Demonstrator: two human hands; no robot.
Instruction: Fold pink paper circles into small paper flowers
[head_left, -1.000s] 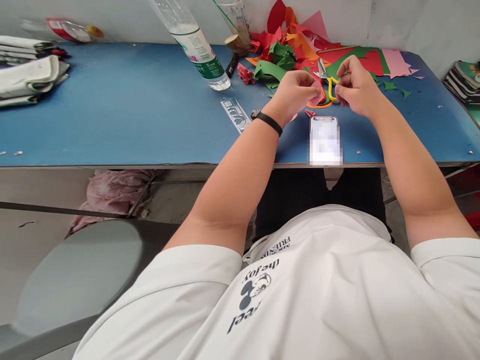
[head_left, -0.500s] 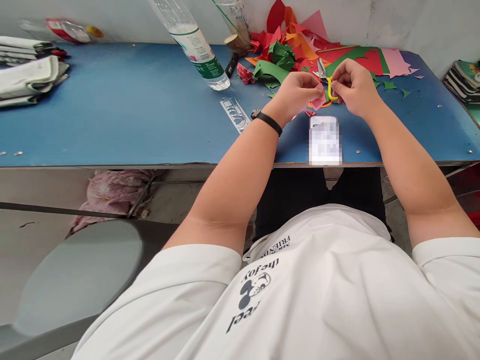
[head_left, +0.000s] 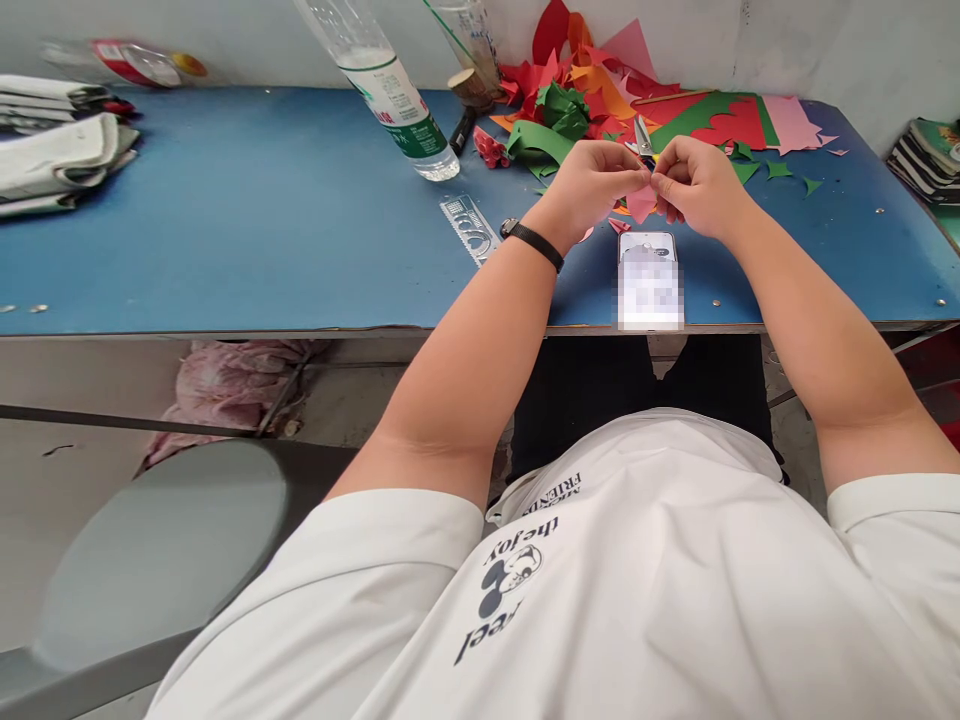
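My left hand (head_left: 596, 188) pinches a small pink paper piece (head_left: 640, 203) that hangs below its fingertips. Right beside it, my right hand (head_left: 694, 185) has its thumb and fingers closed at the same paper, and the fingertips of both hands meet. Behind the hands lie scissors (head_left: 643, 138) with silver blades pointing away, their yellow handle mostly hidden by my right hand. A phone (head_left: 649, 285) with a lit, blurred screen lies just in front of the hands. A crumpled red paper flower (head_left: 490, 149) sits to the left of a curled green strip (head_left: 541, 143).
Red, orange and green paper scraps (head_left: 592, 85) are heaped by the wall. A water bottle (head_left: 397, 105) and a clear stencil ruler (head_left: 470, 231) stand and lie left of my hands. Folded papers (head_left: 64, 160) are at the far left, a grey chair (head_left: 165, 550) below.
My right hand has moved left and slightly nearer, off the yellow scissor handle, to the pink paper. The fingertips of both hands now touch.
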